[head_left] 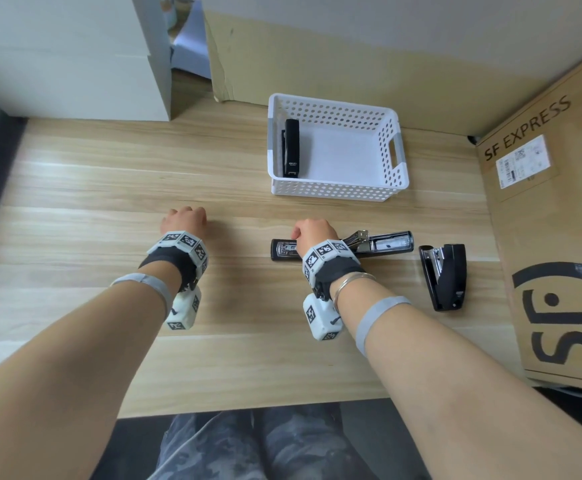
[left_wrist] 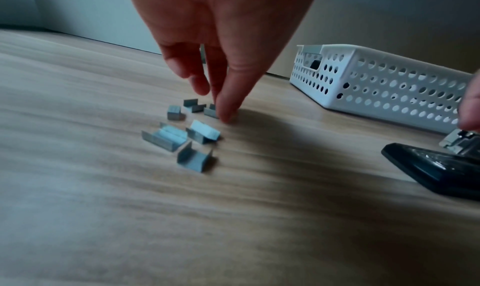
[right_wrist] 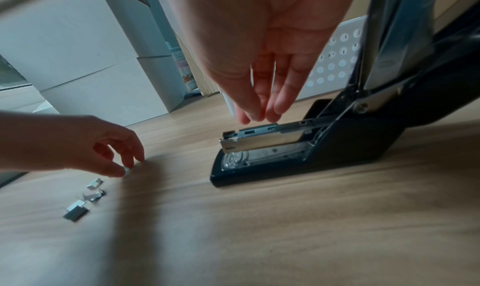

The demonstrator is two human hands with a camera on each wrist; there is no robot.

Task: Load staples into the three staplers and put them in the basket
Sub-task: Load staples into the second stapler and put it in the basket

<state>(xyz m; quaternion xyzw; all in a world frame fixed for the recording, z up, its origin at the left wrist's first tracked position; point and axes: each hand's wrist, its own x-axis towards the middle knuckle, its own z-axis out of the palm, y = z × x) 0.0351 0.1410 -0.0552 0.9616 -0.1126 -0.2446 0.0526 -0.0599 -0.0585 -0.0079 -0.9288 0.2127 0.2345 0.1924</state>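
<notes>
A black stapler (head_left: 386,242) lies hinged open on the wooden table, its metal magazine (right_wrist: 272,129) exposed. My right hand (head_left: 312,232) hovers over the magazine's front end, fingers (right_wrist: 275,109) straight, close together and holding nothing visible. My left hand (head_left: 184,218) reaches down to several loose staple strips (left_wrist: 166,137) and pinches one small strip (right_wrist: 126,169) between thumb and finger. A second black stapler (head_left: 447,275) lies on its side to the right. A third stapler (head_left: 291,148) rests inside the white perforated basket (head_left: 338,194).
A large SF Express cardboard box (head_left: 552,237) stands along the table's right side. White boxes (head_left: 75,64) sit at the back left and a cardboard panel (head_left: 317,64) stands behind the basket. My knees show below the table's near edge (head_left: 248,407).
</notes>
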